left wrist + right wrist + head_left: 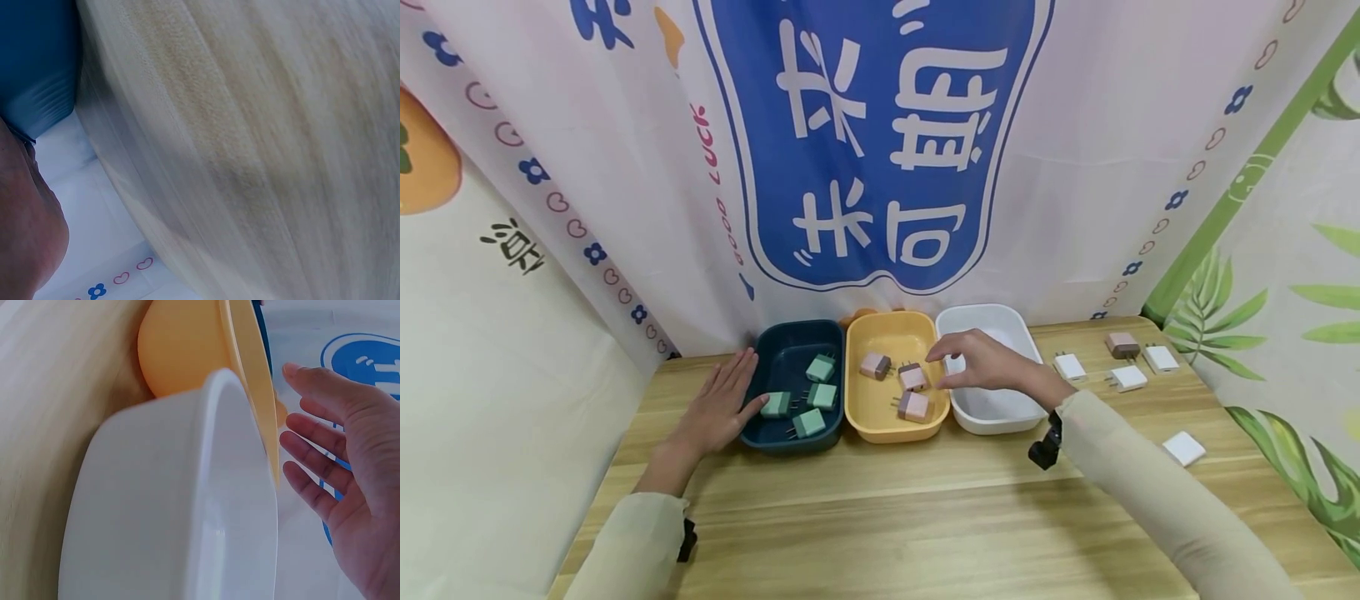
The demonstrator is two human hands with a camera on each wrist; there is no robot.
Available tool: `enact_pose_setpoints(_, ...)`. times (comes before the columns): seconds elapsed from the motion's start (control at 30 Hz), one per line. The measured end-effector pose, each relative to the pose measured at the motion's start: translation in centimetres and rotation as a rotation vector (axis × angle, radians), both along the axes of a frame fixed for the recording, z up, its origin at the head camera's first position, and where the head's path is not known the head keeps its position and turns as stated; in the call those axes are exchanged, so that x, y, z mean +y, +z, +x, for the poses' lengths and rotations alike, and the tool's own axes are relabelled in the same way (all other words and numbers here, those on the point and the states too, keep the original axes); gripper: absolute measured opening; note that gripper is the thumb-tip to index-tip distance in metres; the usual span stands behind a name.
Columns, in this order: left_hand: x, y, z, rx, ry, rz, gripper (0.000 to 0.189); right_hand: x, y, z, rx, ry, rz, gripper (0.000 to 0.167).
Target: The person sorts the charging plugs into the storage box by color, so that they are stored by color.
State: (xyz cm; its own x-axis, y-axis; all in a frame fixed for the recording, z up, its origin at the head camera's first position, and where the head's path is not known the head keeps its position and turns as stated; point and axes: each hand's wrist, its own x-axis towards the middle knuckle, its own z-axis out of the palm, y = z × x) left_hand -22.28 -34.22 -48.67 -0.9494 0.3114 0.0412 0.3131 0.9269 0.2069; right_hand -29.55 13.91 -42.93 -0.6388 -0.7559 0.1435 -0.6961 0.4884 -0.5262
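My left hand (718, 408) rests with straight fingers along the left side of the dark blue bin (775, 333), its thumb reaching over the rim near a green plug adapter (777, 405). Several green adapters (822, 396) lie in that bin. Over the boundary between the yellow bin (868, 427) and the white bin (992, 417) hovers my right hand (981, 360). Its fingers are loosely bent and apart, holding nothing, as the right wrist view also shows. Below and left of its fingertips, three pink-and-brown adapters (913, 377) lie in the yellow bin. The hand hides part of the white bin's inside.
On the wooden table (880, 517), right of the bins, lie several white adapters (1126, 379) and one pink-and-brown adapter (1122, 345). A separate white adapter (1183, 448) lies nearer the right front. A printed curtain (865, 150) hangs directly behind the bins.
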Motion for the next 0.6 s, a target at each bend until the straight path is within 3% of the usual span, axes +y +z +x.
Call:
enact_pose_setpoints(0.37, 0.0, -0.2, 0.0, 0.009, 0.001, 0.005, 0.082, 3.9, 0.3, -0.6, 0.037, -0.066, -0.02, 0.039)
enact_pose_setpoints(0.6, -0.1, -0.2, -0.1, 0.008, -0.006, 0.005, 0.082, 6.9, 0.0, -1.0, 0.002, -0.152, 0.0, 0.043)
